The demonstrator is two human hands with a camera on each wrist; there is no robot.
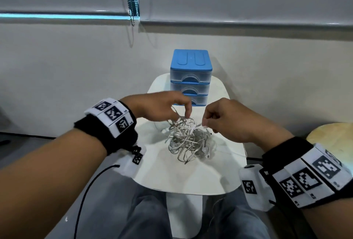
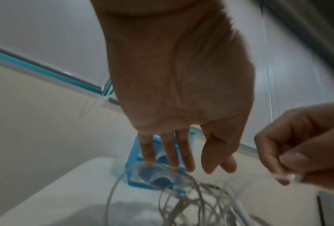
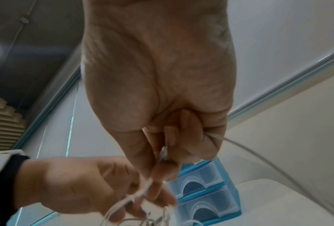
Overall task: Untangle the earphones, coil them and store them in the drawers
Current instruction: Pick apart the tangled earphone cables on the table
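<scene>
Your left hand [image 1: 162, 107] is hovering over the left side of the pile, palm down. In the left wrist view the fingers are hanging fairly straight and spread, tips just brushing the top loops; I can't tell for sure whether any strand is actually pinched there.

The earphones [image 1: 188, 139] are sitting as one knotted white ball around the middle of the desk [image 1: 191, 179], with a plug and a couple of buds poking out toward the near edge. My guess is this stuff is going to handle light, limp and a bit springy, so the whole wad will probably lift if you tug. Thin wire near the buds looks fragile too. Better to take hold by a plug or a bud end and feed it back through the loops, not yank mid-cord.

The blue drawers [image 1: 191, 78] are standing at the far edge, all three closed.

Your right hand [image 1: 229, 122] is curling in from the right, thumb and forefinger pinching a thin white strand, other fingers tucked.
</scene>
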